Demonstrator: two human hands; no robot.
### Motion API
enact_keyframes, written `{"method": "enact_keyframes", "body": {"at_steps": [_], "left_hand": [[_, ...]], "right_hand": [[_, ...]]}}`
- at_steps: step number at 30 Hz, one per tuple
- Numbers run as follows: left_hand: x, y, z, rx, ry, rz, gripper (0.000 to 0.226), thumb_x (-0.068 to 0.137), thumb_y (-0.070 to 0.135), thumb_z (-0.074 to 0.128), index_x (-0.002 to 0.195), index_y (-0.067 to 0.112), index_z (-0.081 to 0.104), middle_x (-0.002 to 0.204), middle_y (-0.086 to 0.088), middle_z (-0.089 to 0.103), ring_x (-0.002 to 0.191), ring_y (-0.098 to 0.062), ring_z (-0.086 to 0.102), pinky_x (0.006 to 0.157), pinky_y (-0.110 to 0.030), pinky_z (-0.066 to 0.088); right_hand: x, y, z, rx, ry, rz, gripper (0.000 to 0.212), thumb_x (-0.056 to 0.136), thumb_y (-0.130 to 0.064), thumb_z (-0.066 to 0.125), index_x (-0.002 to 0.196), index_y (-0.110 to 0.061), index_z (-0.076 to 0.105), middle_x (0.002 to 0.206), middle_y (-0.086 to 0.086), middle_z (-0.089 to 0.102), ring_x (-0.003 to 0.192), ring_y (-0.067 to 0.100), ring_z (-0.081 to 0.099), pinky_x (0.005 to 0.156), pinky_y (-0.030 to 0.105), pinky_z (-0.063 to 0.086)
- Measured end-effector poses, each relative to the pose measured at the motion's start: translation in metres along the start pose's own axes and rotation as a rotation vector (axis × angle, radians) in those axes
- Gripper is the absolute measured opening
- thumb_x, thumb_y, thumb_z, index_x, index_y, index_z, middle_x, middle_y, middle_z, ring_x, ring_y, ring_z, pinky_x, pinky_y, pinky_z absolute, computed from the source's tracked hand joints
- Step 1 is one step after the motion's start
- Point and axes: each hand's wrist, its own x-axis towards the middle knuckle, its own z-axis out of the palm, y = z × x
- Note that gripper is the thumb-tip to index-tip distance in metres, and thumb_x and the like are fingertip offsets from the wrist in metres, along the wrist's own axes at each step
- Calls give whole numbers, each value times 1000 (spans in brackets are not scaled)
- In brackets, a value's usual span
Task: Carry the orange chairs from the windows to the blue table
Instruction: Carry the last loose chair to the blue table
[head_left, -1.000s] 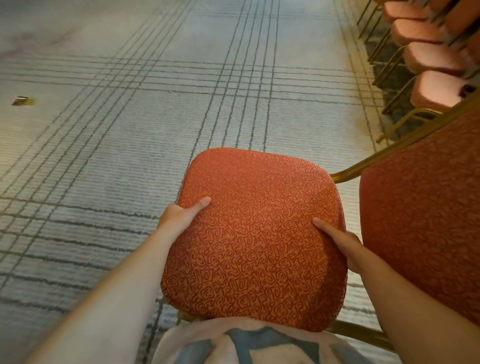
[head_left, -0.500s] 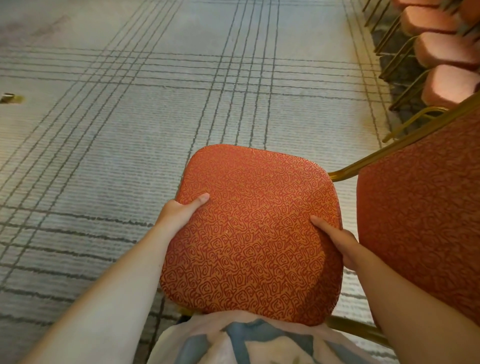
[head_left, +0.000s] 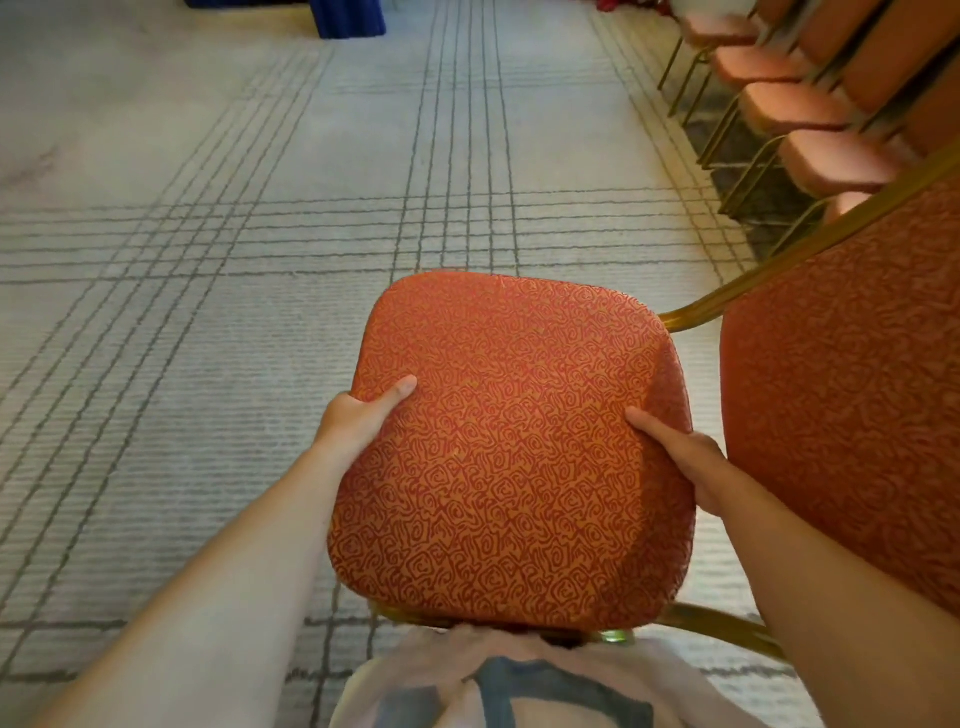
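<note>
Chair (head_left: 509, 447) carried against the body, seat up, backrest (head_left: 857, 415) on its right; the left hand (head_left: 358, 415) and right hand (head_left: 680, 457) clasp the seat's opposite edges, thumbs on top, fingers hidden beneath. The blue table (head_left: 348, 18) lies well beyond the chair, ahead and slightly left
</note>
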Motion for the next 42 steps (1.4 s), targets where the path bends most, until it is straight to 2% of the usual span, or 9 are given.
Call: {"method": "enact_keyframes", "body": {"at_steps": [4, 7, 10, 16, 24, 28, 34, 38, 42], "left_hand": [[79, 52, 6, -16, -38, 22, 82, 29, 90, 64, 73, 21, 69, 66, 10, 68, 69, -11, 66, 62, -25, 47], [139, 77, 28, -23, -75, 0, 85, 30, 89, 66, 77, 18, 71, 71, 5, 71, 72, -16, 68, 70, -28, 52], [206, 116, 47, -37, -70, 4, 88, 32, 89, 66, 82, 18, 73, 77, 2, 73, 76, -18, 69, 78, -32, 55], [320, 214, 71, -78, -38, -16, 79, 33, 86, 68, 77, 21, 69, 77, 6, 71, 76, -16, 68, 77, -30, 53], [429, 277, 86, -49, 8, -58, 68, 47, 83, 69, 77, 21, 72, 72, 8, 70, 72, -12, 66, 59, -23, 45], [515, 308, 98, -22, -7, -90, 70, 52, 81, 69, 82, 18, 73, 77, 2, 72, 74, -17, 68, 67, -27, 49], [683, 404, 101, -13, -30, -45, 57, 56, 76, 70, 77, 23, 69, 74, 8, 67, 72, -12, 63, 68, -26, 44], [773, 482, 86, -14, 11, 32, 58, 55, 79, 67, 73, 24, 66, 66, 13, 61, 63, -3, 55, 54, -22, 39], [861, 544, 79, -46, 23, 59, 73, 52, 81, 67, 92, 19, 70, 81, 2, 66, 68, -8, 57, 66, -27, 41]], "right_hand": [[50, -64, 17, 8, 38, -16, 68, 56, -56, 85, 105, -12, 68, 87, 5, 73, 81, 22, 69, 61, 28, 49], [103, -103, 24, 8, 46, -14, 74, 61, -54, 84, 116, -8, 66, 93, 7, 72, 85, 23, 67, 68, 31, 50], [163, -158, 34, 5, 50, -16, 80, 58, -55, 84, 118, -6, 64, 89, 5, 70, 82, 21, 66, 63, 29, 48], [274, -286, 44, -27, -2, -12, 89, 45, -58, 85, 114, -5, 66, 94, 11, 73, 87, 27, 69, 69, 33, 53], [385, -379, 78, -71, -75, 17, 98, 53, -59, 83, 131, -6, 58, 113, 14, 69, 97, 31, 65, 80, 39, 50], [454, -431, 106, -71, -77, 46, 96, 57, -58, 82, 133, -6, 56, 116, 14, 67, 98, 31, 63, 84, 41, 49], [569, -555, 163, -42, -44, 22, 98, 55, -59, 81, 134, -7, 55, 104, 8, 66, 85, 23, 62, 78, 38, 48], [626, -648, 194, -13, -22, -38, 99, 52, -60, 83, 132, -9, 57, 107, 8, 68, 90, 24, 64, 74, 34, 50], [683, -725, 221, 24, -11, -67, 95, 50, -59, 85, 126, -10, 60, 98, 5, 70, 89, 23, 66, 65, 31, 50]]}}
